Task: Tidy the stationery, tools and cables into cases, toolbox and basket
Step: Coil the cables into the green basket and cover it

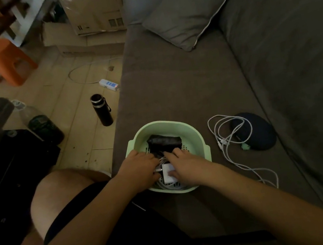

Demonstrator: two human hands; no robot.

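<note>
A pale green basket [191,130] sits on the sofa seat in front of me. Inside lie a black pouch [164,142], a white charger block [167,173] and coiled white cable [173,186]. Both hands reach into the basket. My left hand [138,168] rests on the cable beside the charger, fingers hidden under the palm. My right hand [182,165] lies over the charger, thumb on its face and fingers spread toward the pouch. Right of the basket a loose white cable [225,139] trails over a dark blue oval case [257,132].
Grey sofa [181,81] with a cushion [191,11] at the back. On the tiled floor to the left stand a black flask [102,109], a white power strip [109,84], a plastic bottle [40,122] and an orange stool [1,60]. Cardboard boxes [94,8] lean behind.
</note>
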